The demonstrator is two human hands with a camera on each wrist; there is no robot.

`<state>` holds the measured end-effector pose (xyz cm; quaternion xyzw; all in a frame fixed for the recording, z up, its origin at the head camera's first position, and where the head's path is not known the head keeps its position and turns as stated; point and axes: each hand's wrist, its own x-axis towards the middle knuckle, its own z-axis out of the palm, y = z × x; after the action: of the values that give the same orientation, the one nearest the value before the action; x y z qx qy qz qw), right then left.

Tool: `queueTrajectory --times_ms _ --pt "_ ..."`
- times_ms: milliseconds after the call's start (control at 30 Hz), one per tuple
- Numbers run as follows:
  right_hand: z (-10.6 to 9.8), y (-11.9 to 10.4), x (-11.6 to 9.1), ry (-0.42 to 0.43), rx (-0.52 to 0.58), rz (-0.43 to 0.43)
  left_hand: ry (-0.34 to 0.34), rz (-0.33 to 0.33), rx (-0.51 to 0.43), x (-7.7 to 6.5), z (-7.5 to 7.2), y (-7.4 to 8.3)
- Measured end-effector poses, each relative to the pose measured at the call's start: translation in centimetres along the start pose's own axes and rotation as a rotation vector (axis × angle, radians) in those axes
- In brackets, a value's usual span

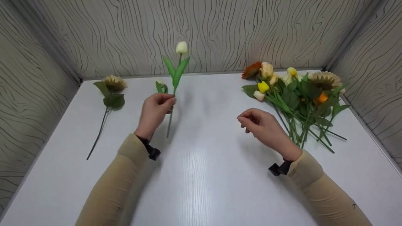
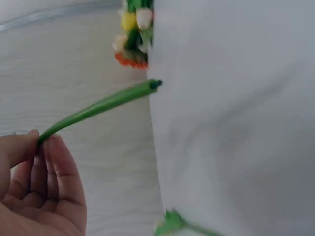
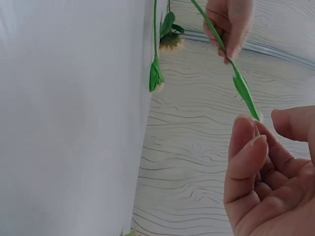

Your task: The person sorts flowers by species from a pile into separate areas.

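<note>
My left hand (image 1: 154, 114) pinches the stem of a white tulip (image 1: 181, 48) between thumb and fingertips, just below its leaves. The tulip stands nearly upright over the table, bloom up. Its green stem (image 2: 101, 105) juts from the fingers in the left wrist view. Behind that hand, a second pale tulip (image 1: 161, 87) lies on the table, partly hidden. My right hand (image 1: 263, 127) hovers over the table to the right with loosely curled fingers and nothing between them. In the right wrist view, the held tulip's leaves (image 3: 243, 93) show beyond the right fingertips.
On the left lies a cream sunflower-like bloom (image 1: 115, 84) with a long dark stem. A pile of mixed artificial flowers (image 1: 292, 94), orange, yellow, peach and cream, covers the table's right back. Wood-grain patterned panels (image 1: 213, 34) wall in the white table (image 1: 194, 179).
</note>
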<state>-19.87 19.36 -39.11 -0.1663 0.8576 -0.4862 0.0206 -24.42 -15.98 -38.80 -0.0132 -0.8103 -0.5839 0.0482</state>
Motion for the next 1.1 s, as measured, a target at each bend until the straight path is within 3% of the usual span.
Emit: queueTrajectory --times_ms 133,300,667,1100 --pt "-1.1 0.4 0.4 0.031 -0.009 0.004 0.053 -0.079 0.284 1.5 -3.6 -2.2" --pt "-2.1 1.0 0.7 0.056 -0.022 0.019 0.019 -0.123 0.446 2.4 -5.1 -4.5" --pt "-3.5 2.0 1.3 0.070 -0.020 0.119 -0.042 -0.219 0.481 3.1 -4.6 -6.1" --pt "-3.4 2.0 1.3 0.071 -0.022 0.106 -0.070 -0.258 0.488 3.0 -4.8 -5.7"
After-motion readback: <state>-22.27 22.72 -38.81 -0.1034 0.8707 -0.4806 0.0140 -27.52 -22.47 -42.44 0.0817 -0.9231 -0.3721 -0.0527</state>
